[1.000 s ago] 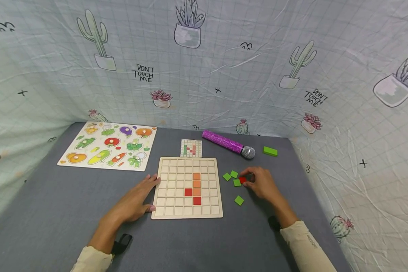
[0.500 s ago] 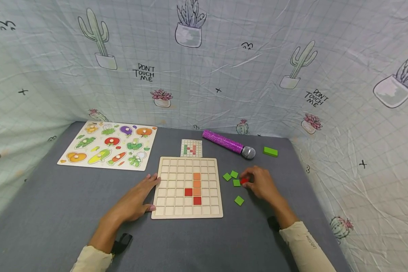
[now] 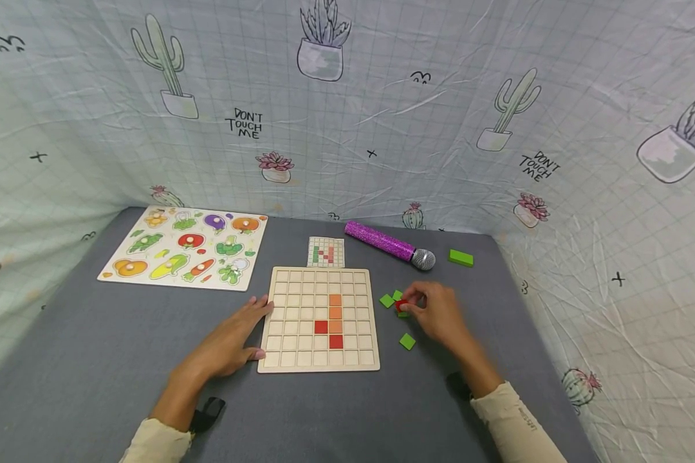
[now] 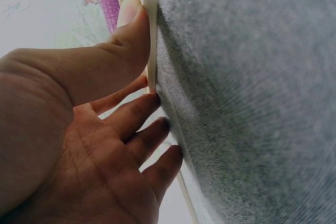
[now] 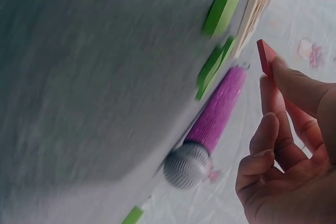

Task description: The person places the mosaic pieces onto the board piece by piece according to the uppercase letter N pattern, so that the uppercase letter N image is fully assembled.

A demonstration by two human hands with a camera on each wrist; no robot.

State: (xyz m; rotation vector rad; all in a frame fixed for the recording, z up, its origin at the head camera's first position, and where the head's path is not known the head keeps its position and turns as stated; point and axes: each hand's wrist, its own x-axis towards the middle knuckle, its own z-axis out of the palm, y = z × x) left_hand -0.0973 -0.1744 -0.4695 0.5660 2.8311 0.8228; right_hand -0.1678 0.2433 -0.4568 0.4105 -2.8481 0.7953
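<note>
A wooden grid board (image 3: 297, 302) lies in the middle of the table, with several orange tiles (image 3: 336, 313) and two red tiles (image 3: 321, 327) in its cells. My left hand (image 3: 227, 342) rests at the board's left edge, fingers extended; in the left wrist view its thumb touches the rim. Between thumb and fingertips my right hand (image 3: 437, 314) pinches a red square tile (image 5: 266, 57), raised off the table in the right wrist view. Below and beside that hand lie several green tiles (image 3: 407, 341), one partly hidden by the red tile.
A small pattern card (image 3: 326, 252) touches or nearly touches the board's far edge. Behind it lie a purple glitter microphone (image 3: 382, 240) and a green block (image 3: 461, 258). At the far left is a vegetable puzzle board (image 3: 174, 257). A printed cloth (image 3: 370, 180) hangs behind.
My right hand has picked up the red tile and moved it left, over the green tiles. The left hand and the board have stayed in place.
</note>
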